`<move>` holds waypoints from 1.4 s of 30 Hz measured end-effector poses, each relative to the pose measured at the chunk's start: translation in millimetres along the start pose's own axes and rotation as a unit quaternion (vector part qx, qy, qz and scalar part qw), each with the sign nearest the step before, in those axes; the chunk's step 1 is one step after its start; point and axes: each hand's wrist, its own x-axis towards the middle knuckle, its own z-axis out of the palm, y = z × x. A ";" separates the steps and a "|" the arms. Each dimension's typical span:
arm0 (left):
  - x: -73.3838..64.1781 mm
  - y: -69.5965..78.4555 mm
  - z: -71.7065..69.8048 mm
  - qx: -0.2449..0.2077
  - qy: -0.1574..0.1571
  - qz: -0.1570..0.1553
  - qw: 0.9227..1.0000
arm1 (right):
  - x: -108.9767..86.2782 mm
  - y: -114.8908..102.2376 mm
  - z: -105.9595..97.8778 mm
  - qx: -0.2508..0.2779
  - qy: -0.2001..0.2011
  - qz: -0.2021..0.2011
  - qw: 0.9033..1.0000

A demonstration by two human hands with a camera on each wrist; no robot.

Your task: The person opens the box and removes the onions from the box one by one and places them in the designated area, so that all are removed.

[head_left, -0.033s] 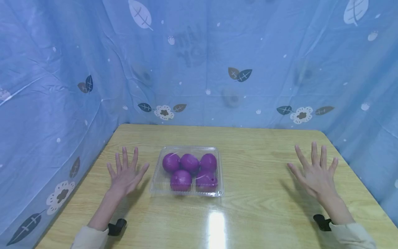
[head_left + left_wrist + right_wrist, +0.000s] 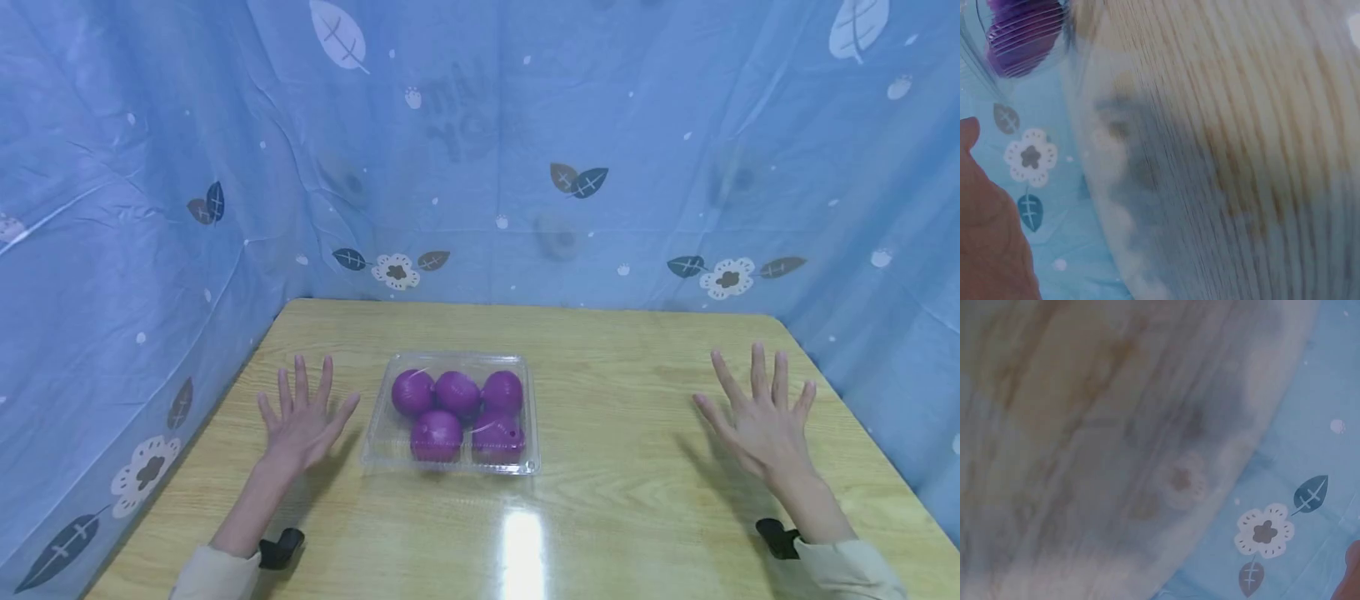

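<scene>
A clear plastic clamshell box (image 2: 378,421) sits left of the table's middle, its lid down over several round purple fruits (image 2: 437,436). One fruit at the front right has a small dark spot. To the box's left, my left hand (image 2: 300,429) is held with its fingers spread and straight, touching nothing. Far over on the right, my right hand (image 2: 765,429) is spread the same way and holds nothing. In the left wrist view, part of the box with purple fruit (image 2: 1025,40) shows at the top left, beside the left thumb (image 2: 988,231).
The wooden table (image 2: 630,400) has a bright light reflection near its front. Blue curtains (image 2: 495,125) with leaf and flower prints hang behind it and along both sides. A black strap piece (image 2: 281,548) is at the left wrist, another (image 2: 778,537) at the right.
</scene>
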 end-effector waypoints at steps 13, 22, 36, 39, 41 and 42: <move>0.3 -2.0 -3.7 0.003 -0.015 0.001 1.000 | -1.8 1.2 -2.4 -0.002 -0.009 0.016 1.000; -7.2 3.2 -7.4 0.003 -0.010 0.012 1.000 | -8.2 -1.0 -3.8 -0.008 -0.017 0.022 1.000; -17.9 10.1 1.9 -0.147 -0.109 0.072 0.980 | -17.6 -29.6 -11.2 0.071 -0.077 0.016 0.994; -26.8 14.7 -1.6 -0.231 -0.153 0.105 0.955 | -19.2 -48.4 -9.7 0.137 -0.106 0.002 0.985; -32.2 15.5 -0.7 -0.250 -0.168 0.127 0.945 | -19.3 -64.2 -7.0 0.179 -0.116 -0.009 0.977; -34.1 16.2 0.3 -0.249 -0.170 0.135 0.944 | -18.9 -72.5 -5.5 0.199 -0.118 -0.012 0.973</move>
